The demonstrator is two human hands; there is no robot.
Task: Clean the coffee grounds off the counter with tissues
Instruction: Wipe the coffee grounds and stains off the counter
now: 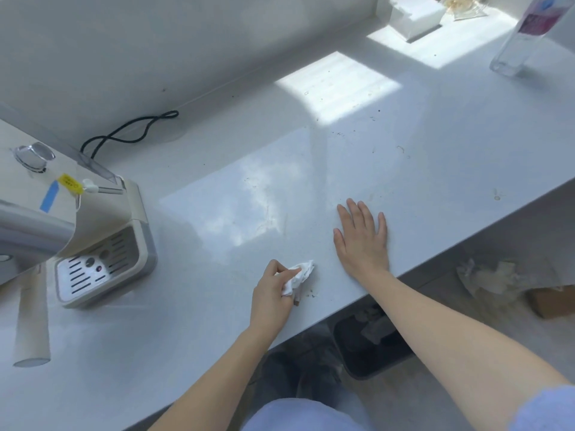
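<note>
L hand (pixel 272 293): fingers curled, gripping tissue (pixel 298 276) on counter (pixel 435 157).
R hand (pixel 362 237): fingers straight, flat on counter.
Grounds (pixel 311 294): specks just beside L fingers.

White counter (pixel 217 337) bears coffee machine (pixel 93 237), bottle (pixel 513 48), grounds (pixel 311 294) (scattered).

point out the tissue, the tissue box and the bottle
tissue (pixel 301 274): head view, on its crumpled white middle
tissue box (pixel 417 17): head view, on its white front side
bottle (pixel 513 52): head view, on its clear lower body, below the label
</note>
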